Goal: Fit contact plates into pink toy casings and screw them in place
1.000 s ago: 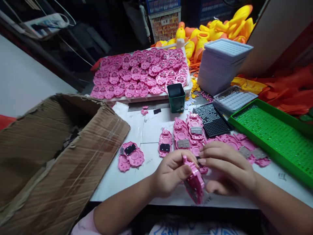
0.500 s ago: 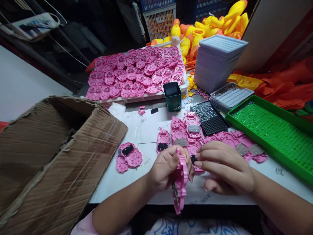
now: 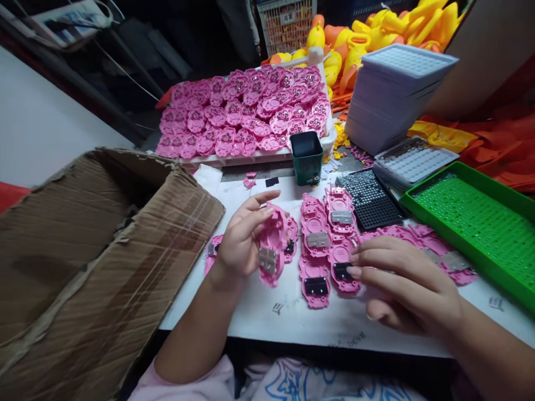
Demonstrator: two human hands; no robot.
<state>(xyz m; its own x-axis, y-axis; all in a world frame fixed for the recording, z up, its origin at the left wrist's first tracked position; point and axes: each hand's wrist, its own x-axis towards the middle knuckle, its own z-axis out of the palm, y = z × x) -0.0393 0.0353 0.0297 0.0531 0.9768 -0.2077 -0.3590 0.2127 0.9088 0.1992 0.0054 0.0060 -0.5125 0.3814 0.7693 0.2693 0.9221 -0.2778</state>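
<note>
My left hand (image 3: pixel 239 240) is closed on a pink plastic shell (image 3: pixel 272 229), held up on edge above the table with a grey metal plate (image 3: pixel 267 260) on its lower part. My right hand (image 3: pixel 412 281) has its fingers stretched out and holds nothing. Its fingertips reach the black plate (image 3: pixel 343 270) of another pink shell lying on the table; whether they touch it I cannot tell. Beside that one lies a pink shell with a black plate (image 3: pixel 316 285). Farther back, a shell with a grey plate (image 3: pixel 317 239) stands out. More shells lie partly hidden behind both hands.
An open cardboard box (image 3: pixel 167 223) borders the left side. Behind are a white tray (image 3: pixel 234 161) of pink shells and a dark green cup (image 3: pixel 307 161). A black grid tray (image 3: pixel 368 200), a green tray (image 3: pixel 476 223) and a tall stack of white trays (image 3: pixel 384 100) stand right.
My left hand has moved left with the pink shell, turning its face toward me. The right hand stays over the same shells. The view has shifted slightly.
</note>
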